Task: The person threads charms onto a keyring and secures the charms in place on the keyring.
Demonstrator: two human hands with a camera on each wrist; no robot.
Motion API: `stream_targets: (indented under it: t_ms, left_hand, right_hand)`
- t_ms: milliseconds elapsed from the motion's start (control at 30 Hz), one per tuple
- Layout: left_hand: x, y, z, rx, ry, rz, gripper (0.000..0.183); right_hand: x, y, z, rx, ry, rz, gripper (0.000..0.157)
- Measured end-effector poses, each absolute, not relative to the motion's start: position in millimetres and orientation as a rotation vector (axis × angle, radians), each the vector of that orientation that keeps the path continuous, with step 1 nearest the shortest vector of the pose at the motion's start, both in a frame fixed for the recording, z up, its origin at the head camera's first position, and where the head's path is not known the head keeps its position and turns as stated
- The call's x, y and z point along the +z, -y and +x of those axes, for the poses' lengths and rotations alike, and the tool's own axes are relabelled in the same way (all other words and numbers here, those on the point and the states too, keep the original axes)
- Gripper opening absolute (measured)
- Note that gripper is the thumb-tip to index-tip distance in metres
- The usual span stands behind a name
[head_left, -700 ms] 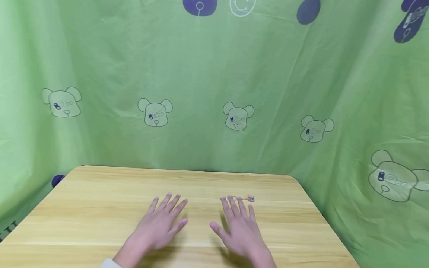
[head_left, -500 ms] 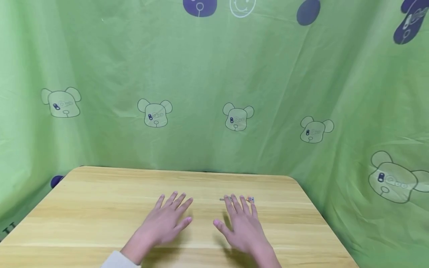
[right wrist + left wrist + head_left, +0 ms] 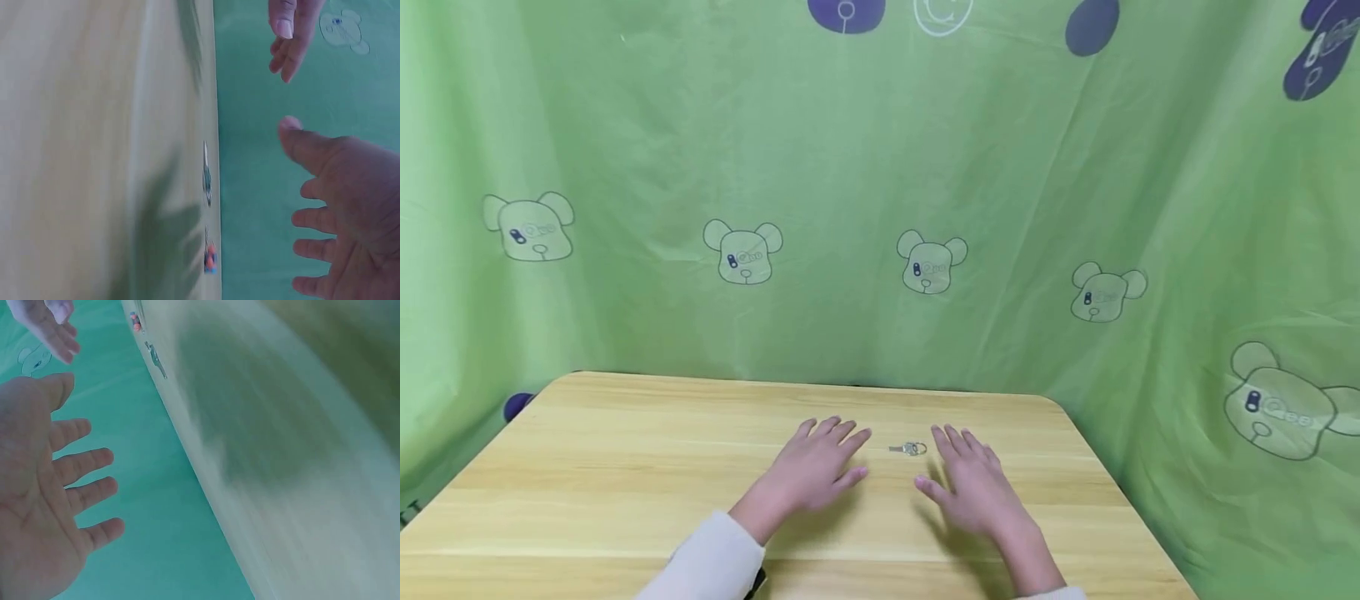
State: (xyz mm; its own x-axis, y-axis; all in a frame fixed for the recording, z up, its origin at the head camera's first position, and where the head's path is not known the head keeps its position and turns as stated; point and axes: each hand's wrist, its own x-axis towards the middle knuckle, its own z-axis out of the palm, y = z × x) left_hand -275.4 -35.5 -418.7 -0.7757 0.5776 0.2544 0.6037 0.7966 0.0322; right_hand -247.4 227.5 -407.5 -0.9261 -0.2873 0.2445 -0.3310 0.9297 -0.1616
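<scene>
A small metal key with a ring lies flat on the table, between my two hands in the head view. Its orange and blue charm shows in the right wrist view, but the right hand hides it in the head view. My left hand hovers over the wood to the left of the key, palm down, fingers spread and nothing held. To the key's right, my right hand is likewise above the surface with its fingers extended and holding nothing. Shadows fall on the table beneath both hands.
The wooden table has rounded far corners. Behind it and along its sides hangs a green curtain printed with bear faces.
Both hands have moved to the right, the left one further. The key and its ring are uncovered, while the charm is hidden behind the right hand in the head view.
</scene>
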Motion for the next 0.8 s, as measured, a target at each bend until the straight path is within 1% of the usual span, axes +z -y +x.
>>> stream_targets:
  t_ms: [367,633,800]
  left_hand:
    - [-419.0,-2.6,-302.3,-0.041,2.759,-1.055,0.054]
    - [-424.9,-22.8,-319.3,0.044,2.777,-1.115,0.05]
    - [-430.8,-32.6,-334.8,-0.022,2.821,-1.133,0.046]
  right_hand:
    - [-403.7,-267.0,-274.4,0.292,2.92,0.527,0.073]
    - [-408.9,-276.8,-298.0,0.307,3.014,0.579,0.054]
    - [-415.7,-278.3,-312.7,0.306,3.016,0.595,0.045]
